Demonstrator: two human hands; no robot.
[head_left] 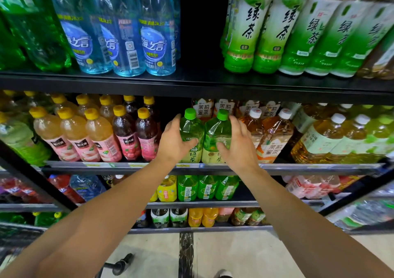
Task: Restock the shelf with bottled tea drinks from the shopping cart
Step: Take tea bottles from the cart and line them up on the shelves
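Two green-capped green tea bottles stand side by side at the front of the middle shelf [298, 168]. My left hand [173, 141] grips the left bottle [191, 128], thumb across its front. My right hand [236, 143] wraps the right bottle [217, 130] from its right side, thumb on the label. Both bottles are upright and touch each other. Only a wheel of the shopping cart [121, 265] shows, at the bottom.
Yellow-capped juice bottles [98, 133] stand left of a dark gap beside my left hand. White-capped jasmine tea bottles [270, 133] crowd the right. Blue bottles [157, 35] and tall green tea bottles [245, 28] fill the upper shelf. Lower shelves hold more drinks.
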